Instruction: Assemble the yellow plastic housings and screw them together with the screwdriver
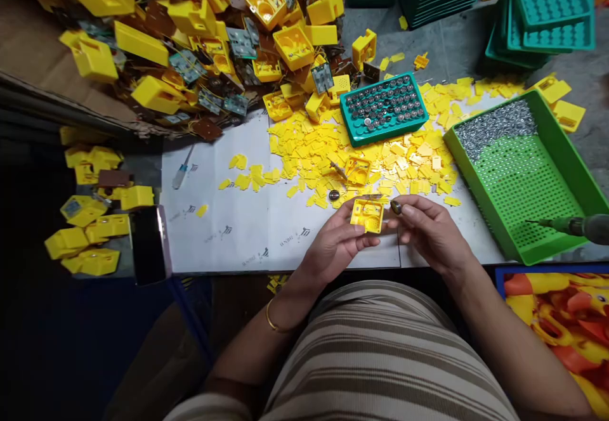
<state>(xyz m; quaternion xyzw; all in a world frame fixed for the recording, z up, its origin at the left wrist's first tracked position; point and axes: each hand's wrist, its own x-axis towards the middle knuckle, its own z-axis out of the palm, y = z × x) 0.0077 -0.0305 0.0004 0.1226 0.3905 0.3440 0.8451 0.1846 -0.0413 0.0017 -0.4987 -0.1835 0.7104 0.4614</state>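
My left hand [340, 243] grips a small open yellow plastic housing [367, 215], its hollow side facing up. Between the thumb and fingers of my right hand [425, 227] is a small round dark metal part [396, 207], perhaps a speaker, just right of the housing. Another round dark part [334, 195] lies on the table beyond my left fingers. Past my hands, a second yellow housing [358, 170] rests on a spread of flat yellow plastic pieces [304, 148]. A teal tray [349, 130] holding rows of round metal parts stands on that spread.
A green basket [504, 199] with many screws stands at right, a power screwdriver [571, 224] over it. Heaped housings and circuit boards fill a cardboard box [42, 66] at upper left. A screwdriver [183, 167] and a phone [147, 243] lie at left. Teal trays [547, 2] are stacked behind.
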